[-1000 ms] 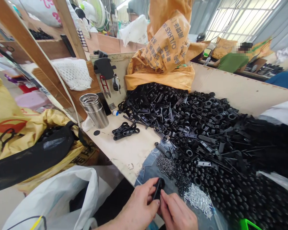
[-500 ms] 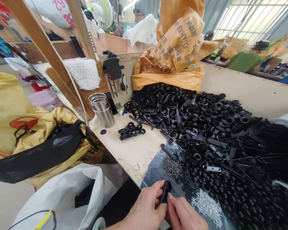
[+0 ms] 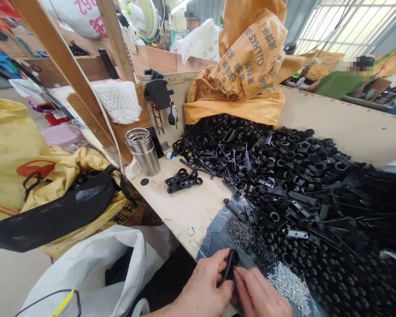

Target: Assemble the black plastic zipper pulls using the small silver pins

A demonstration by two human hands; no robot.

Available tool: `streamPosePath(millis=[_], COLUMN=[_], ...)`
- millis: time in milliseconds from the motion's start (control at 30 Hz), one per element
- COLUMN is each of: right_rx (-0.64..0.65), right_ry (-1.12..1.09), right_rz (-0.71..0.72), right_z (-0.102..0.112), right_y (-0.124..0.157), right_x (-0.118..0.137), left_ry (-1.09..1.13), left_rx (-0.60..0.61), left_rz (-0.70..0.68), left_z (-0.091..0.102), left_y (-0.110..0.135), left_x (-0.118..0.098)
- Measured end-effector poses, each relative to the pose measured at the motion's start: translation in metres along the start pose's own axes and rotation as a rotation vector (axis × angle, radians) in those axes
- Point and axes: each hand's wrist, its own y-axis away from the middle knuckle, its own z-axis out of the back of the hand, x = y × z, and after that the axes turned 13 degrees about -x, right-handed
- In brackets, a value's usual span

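At the bottom of the view my left hand [image 3: 206, 288] and my right hand [image 3: 262, 295] meet, and both pinch one small black plastic part [image 3: 230, 264] held upright between the fingertips. They hover over a piece of blue denim cloth [image 3: 218, 233] at the table's front edge. A scatter of small dark screws [image 3: 240, 231] and a heap of silvery pins [image 3: 288, 284] lie on the cloth just beyond my hands. A big pile of black plastic parts [image 3: 290, 185] fills the table to the right.
A few assembled black pieces [image 3: 183, 180] lie on the pale table [image 3: 185, 211] near a steel tumbler [image 3: 143, 152]. An orange sack [image 3: 244, 75] stands at the back; a white bag [image 3: 86, 273] and yellow sacks [image 3: 26, 154] sit at left. Another person [image 3: 341, 81] works far right.
My view has shifted slightly, so the table scene sits further right in the picture. My hands stay together on the black part, with the fingers closing a little more around it.
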Motion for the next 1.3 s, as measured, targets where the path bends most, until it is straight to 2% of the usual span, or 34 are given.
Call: streamPosePath(millis=[267, 433, 733, 867, 1000, 1133, 1300], right_rx=[0.013, 0.068, 0.101, 0.093, 0.159, 0.212, 0.234], right_ry=[-0.023, 0.01, 0.134, 0.188, 0.235, 0.266, 0.311], right_rz=[0.046, 0.111, 0.238, 0.269, 0.298, 0.352, 0.399], right_z=[-0.002, 0.001, 0.008, 0.006, -0.001, -0.002, 0.001], right_y=[0.004, -0.007, -0.036, -0.04, -0.037, -0.036, -0.029], right_x=[-0.004, -0.003, 0.006, 0.01, 0.011, 0.013, 0.019], left_ry=[0.102, 0.074, 0.01, -0.013, -0.029, 0.122, 0.267], left_rx=[0.025, -0.016, -0.053, -0.058, -0.015, 0.115, 0.164], left_rz=[0.017, 0.022, -0.068, -0.111, -0.124, -0.048, 0.147], left_z=[-0.004, -0.005, -0.004, -0.004, -0.001, 0.003, 0.008], left_y=[-0.001, 0.0, 0.002, 0.004, 0.003, -0.007, -0.025], left_x=[-0.006, -0.003, -0.009, -0.017, -0.024, -0.017, -0.002])
